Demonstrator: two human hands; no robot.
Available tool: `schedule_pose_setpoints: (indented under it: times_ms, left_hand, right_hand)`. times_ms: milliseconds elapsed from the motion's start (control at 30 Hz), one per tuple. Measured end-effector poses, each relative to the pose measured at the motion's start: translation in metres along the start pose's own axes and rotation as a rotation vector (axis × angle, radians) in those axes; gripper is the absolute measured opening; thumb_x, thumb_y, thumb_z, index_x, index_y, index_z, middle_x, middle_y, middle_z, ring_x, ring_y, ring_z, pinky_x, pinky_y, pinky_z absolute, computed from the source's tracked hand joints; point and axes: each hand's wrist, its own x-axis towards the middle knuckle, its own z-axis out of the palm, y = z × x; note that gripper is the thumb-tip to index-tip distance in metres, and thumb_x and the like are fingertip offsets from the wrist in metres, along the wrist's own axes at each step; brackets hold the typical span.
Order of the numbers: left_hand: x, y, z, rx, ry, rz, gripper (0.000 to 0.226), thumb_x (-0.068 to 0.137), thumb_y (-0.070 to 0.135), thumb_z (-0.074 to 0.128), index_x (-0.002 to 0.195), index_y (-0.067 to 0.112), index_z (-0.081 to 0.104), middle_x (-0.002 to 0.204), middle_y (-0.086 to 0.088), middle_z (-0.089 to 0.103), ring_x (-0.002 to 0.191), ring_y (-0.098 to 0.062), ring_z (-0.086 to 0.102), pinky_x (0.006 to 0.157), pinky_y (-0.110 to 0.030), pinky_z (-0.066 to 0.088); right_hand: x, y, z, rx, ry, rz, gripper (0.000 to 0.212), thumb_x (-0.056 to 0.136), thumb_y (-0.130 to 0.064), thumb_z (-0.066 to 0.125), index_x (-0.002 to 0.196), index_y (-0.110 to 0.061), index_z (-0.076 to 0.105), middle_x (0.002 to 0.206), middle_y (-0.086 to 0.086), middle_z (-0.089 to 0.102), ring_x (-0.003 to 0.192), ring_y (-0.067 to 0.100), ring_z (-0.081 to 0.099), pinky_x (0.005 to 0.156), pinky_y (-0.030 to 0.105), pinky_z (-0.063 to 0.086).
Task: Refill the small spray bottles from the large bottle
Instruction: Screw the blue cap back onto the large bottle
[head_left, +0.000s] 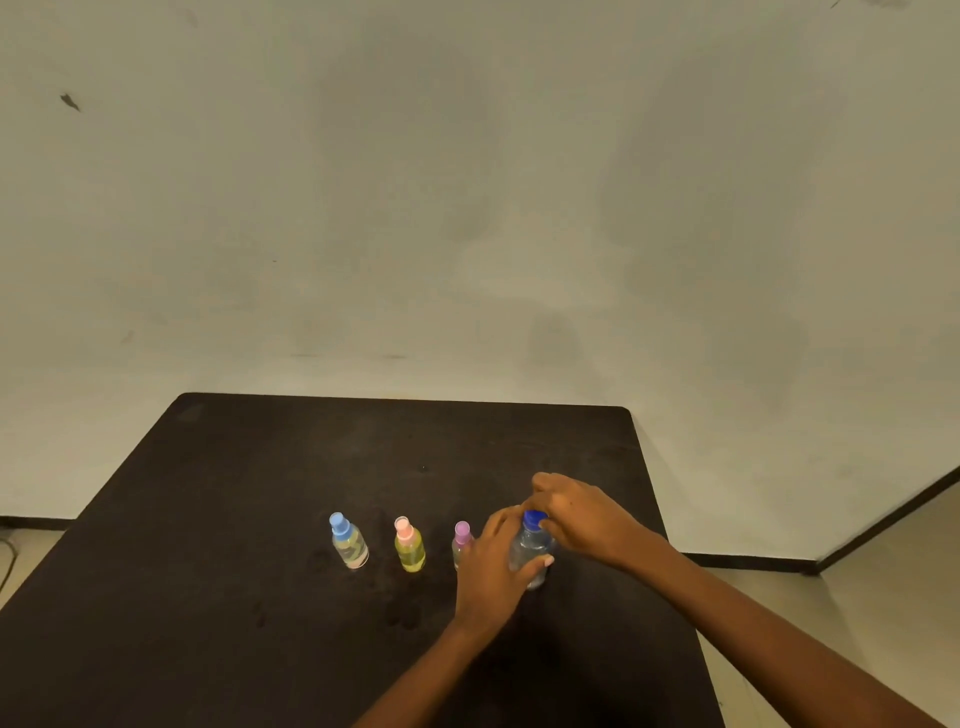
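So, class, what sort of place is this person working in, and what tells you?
Probably a bare indoor workroom: a plain dark table, a blank scuffed wall, and black skirting below it.

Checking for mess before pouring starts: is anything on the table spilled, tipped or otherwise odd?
Nothing stands out. The blue-capped bottle, pink-capped bottle and purple-capped bottle stand upright, capped. The large bottle is upright too, the left hand gripping its body, the right hand pinching its cap.

table (260, 493) looks matt black, kinda smudgy; the large bottle (532, 551) and small spray bottles (409, 545) are clear shiny plastic
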Motion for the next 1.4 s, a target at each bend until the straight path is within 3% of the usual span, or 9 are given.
schedule_pose_setpoints:
  times_ms: [133,267,467,600,733,1167,1267,1333,1400]
  left_hand:
    - [0.000,0.001,-0.001,0.032,-0.001,0.010,0.051,0.081,0.047,0.058,0.123,0.018,0.054,0.123,-0.001,0.060,0.119,-0.013,0.052,0.111,-0.043,0.029]
    - [-0.001,-0.001,-0.001,0.010,-0.001,0.025,0.071,0.072,0.069,0.043,0.119,0.019,0.056,0.119,-0.002,0.062,0.115,-0.014,0.054,0.108,-0.048,0.033]
    - [0.000,0.006,-0.005,0.037,0.016,0.053,0.043,0.082,0.033,0.064,0.121,0.017,0.056,0.120,0.000,0.060,0.116,-0.012,0.053,0.110,-0.039,0.032]
    - [-0.003,0.008,-0.005,-0.047,0.016,0.029,0.057,0.075,0.050,0.051,0.121,0.015,0.056,0.117,-0.005,0.063,0.111,-0.015,0.057,0.105,-0.039,0.038]
    - [-0.001,0.006,-0.004,0.023,-0.014,0.033,0.047,0.085,0.035,0.059,0.125,0.011,0.053,0.123,-0.008,0.060,0.118,-0.018,0.053,0.111,-0.043,0.030]
    - [-0.002,0.010,-0.005,-0.051,-0.028,0.003,0.064,0.081,0.056,0.040,0.128,0.014,0.049,0.122,-0.009,0.060,0.119,-0.018,0.052,0.113,-0.037,0.027]
    - [-0.002,0.005,0.000,-0.091,-0.045,-0.013,0.072,0.077,0.079,0.018,0.131,0.037,0.040,0.123,-0.015,0.060,0.119,-0.025,0.052,0.114,-0.039,0.018]
    - [-0.001,0.008,-0.007,0.029,-0.051,-0.023,0.046,0.089,0.057,0.038,0.133,0.042,0.039,0.134,-0.008,0.052,0.129,-0.023,0.041,0.115,-0.039,0.013]
    - [-0.002,0.009,-0.011,0.128,-0.043,-0.011,0.052,0.088,0.033,0.056,0.136,0.024,0.039,0.143,-0.001,0.042,0.135,-0.019,0.031,0.115,-0.039,0.011]
  right_hand:
    - [0.000,0.002,0.001,-0.010,0.025,-0.040,0.035,0.089,-0.024,0.057,0.122,-0.011,0.054,0.122,0.008,0.051,0.108,0.018,0.051,0.097,0.027,0.040]
    - [-0.004,0.004,0.002,0.028,0.057,-0.027,0.031,0.090,-0.023,0.056,0.117,-0.007,0.056,0.117,0.009,0.053,0.106,0.022,0.053,0.094,0.030,0.041]
    - [-0.007,0.002,0.010,0.110,0.145,0.006,0.028,0.091,-0.028,0.052,0.113,-0.010,0.054,0.115,0.006,0.055,0.101,0.016,0.053,0.090,0.025,0.042]
    - [-0.008,0.000,0.015,0.169,0.189,0.054,0.029,0.092,-0.034,0.051,0.109,-0.011,0.054,0.109,0.005,0.056,0.095,0.013,0.053,0.084,0.021,0.041]
    - [-0.005,-0.003,0.018,0.177,0.167,0.124,0.031,0.090,-0.035,0.053,0.111,-0.013,0.052,0.112,0.004,0.056,0.094,0.011,0.051,0.087,0.021,0.040]
    - [-0.004,-0.008,0.026,0.186,0.196,0.221,0.035,0.086,-0.037,0.059,0.111,-0.016,0.049,0.113,0.002,0.055,0.099,0.010,0.052,0.089,0.020,0.039]
    - [-0.002,-0.009,0.027,0.172,0.171,0.241,0.037,0.083,-0.036,0.063,0.111,-0.017,0.048,0.113,0.002,0.054,0.101,0.011,0.052,0.091,0.022,0.040]
    - [0.001,-0.010,0.027,0.169,0.143,0.265,0.039,0.082,-0.035,0.065,0.112,-0.016,0.048,0.114,0.002,0.054,0.102,0.013,0.053,0.092,0.023,0.040]
    - [0.004,-0.010,0.026,0.153,0.122,0.277,0.040,0.082,-0.034,0.065,0.113,-0.016,0.048,0.115,0.003,0.054,0.102,0.014,0.053,0.092,0.024,0.040]
